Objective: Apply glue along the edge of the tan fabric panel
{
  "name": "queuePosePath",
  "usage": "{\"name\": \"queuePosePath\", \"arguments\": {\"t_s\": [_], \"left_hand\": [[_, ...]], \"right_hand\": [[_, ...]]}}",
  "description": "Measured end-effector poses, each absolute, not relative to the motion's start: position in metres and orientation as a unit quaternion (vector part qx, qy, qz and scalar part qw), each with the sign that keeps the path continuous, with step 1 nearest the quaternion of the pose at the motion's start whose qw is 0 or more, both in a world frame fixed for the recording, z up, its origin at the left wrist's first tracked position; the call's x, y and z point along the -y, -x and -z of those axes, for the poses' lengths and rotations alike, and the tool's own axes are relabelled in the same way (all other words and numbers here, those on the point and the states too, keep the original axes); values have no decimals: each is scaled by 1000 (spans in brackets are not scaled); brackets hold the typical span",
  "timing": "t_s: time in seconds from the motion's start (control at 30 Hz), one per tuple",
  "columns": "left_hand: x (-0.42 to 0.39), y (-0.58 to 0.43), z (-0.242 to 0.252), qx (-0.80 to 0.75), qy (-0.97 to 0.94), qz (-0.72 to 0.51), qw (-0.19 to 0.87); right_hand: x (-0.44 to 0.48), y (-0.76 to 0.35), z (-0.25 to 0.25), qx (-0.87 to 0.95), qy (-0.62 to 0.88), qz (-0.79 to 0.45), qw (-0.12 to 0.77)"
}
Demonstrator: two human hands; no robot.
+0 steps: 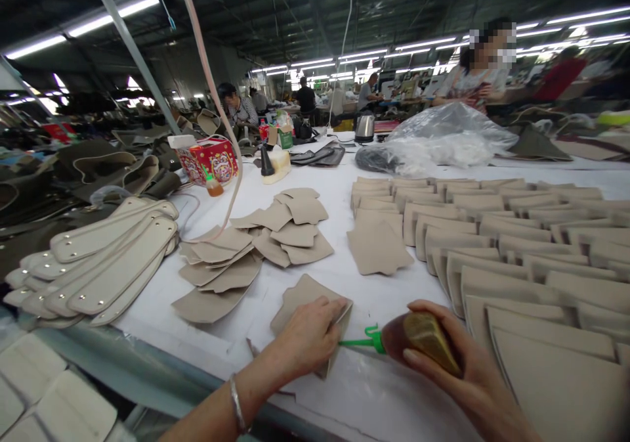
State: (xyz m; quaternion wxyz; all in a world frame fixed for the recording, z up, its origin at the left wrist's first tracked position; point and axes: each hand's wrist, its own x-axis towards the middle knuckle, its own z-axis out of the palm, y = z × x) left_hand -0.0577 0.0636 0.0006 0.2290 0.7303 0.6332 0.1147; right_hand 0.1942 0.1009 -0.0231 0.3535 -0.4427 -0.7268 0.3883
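My left hand [310, 333] has its fingers closed on a beige leather-like piece [290, 301] at the table's front edge, with part of the piece's right side standing up. My right hand [457, 356] is wrapped round a squeeze bottle [418, 340] of amber-brown liquid, probably glue. The bottle lies tilted nearly level. Its thin green nozzle [357, 343] points left, its tip right beside the piece and my left fingers. Loose beige pieces [300, 235] are heaped behind my left hand. One flat piece [378, 248] lies beyond the bottle.
Overlapping rows of folded beige pieces [492, 232] fill the right side. At left lie pale studded straps [118, 265]. A small green-tipped bottle [213, 186], a red box [216, 159], a hanging hose [216, 100], a kettle [365, 129] and clear plastic [443, 136] stand farther back. Other people sit beyond.
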Motion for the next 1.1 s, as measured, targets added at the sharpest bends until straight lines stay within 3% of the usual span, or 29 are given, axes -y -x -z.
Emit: {"name": "queuePosePath", "arguments": {"t_s": [0.53,1.1], "left_hand": [[-61,59,5,-628,-714,-174,255],[-63,59,7,-627,-716,-177,251]], "right_hand": [[-73,-180,19,656,460,-453,391],[-96,-192,30,691,463,-396,388]]}}
